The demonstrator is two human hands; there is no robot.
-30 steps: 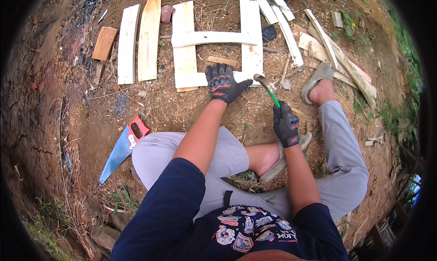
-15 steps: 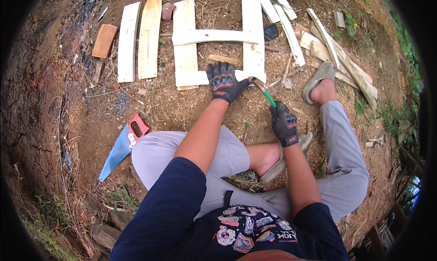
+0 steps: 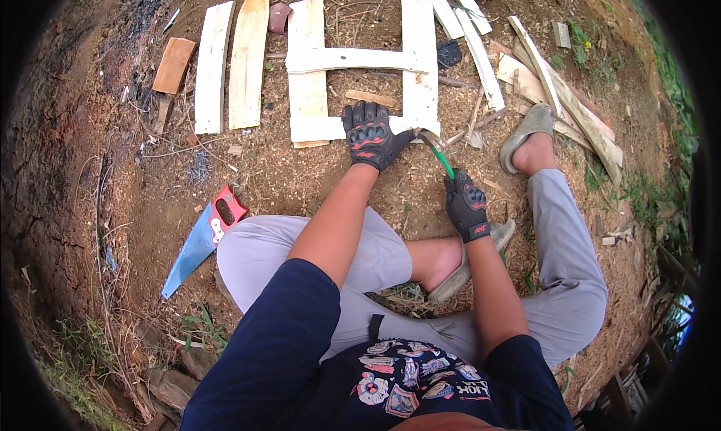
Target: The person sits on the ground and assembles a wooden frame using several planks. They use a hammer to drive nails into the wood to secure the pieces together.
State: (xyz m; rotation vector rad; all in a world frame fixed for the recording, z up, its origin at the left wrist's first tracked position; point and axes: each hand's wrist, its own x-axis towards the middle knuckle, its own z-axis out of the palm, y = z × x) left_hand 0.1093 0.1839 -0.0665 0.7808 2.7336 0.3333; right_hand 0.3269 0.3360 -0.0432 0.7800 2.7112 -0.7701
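My right hand [image 3: 469, 200], in a black glove, is closed round the green handle of a hammer [image 3: 441, 158]. Its dark, slightly blurred head lies by the near crosspiece's right end, beside my left thumb. My left hand [image 3: 371, 136], also gloved, lies flat over the near wooden crosspiece [image 3: 312, 128], fingers stretched forward and thumb out to the right. Whether anything lies under that palm is hidden. The crosspiece spans two pale planks, a left one [image 3: 307, 93] and a right one [image 3: 419, 33]. A far crosspiece [image 3: 353, 59] joins them higher up.
Two loose boards [image 3: 214, 70] lie left of the frame, with a brown wood block [image 3: 173, 65] beyond. A blue-bladed handsaw [image 3: 191, 251] rests by my left knee. Long strips and boards [image 3: 578, 112] are piled at the right, near my sandalled foot [image 3: 529, 142]. Sawdust covers the soil.
The hammer's head has shifted slightly up and left and its handle has tilted, with my right hand moving a little. My left hand stays on the crosspiece.
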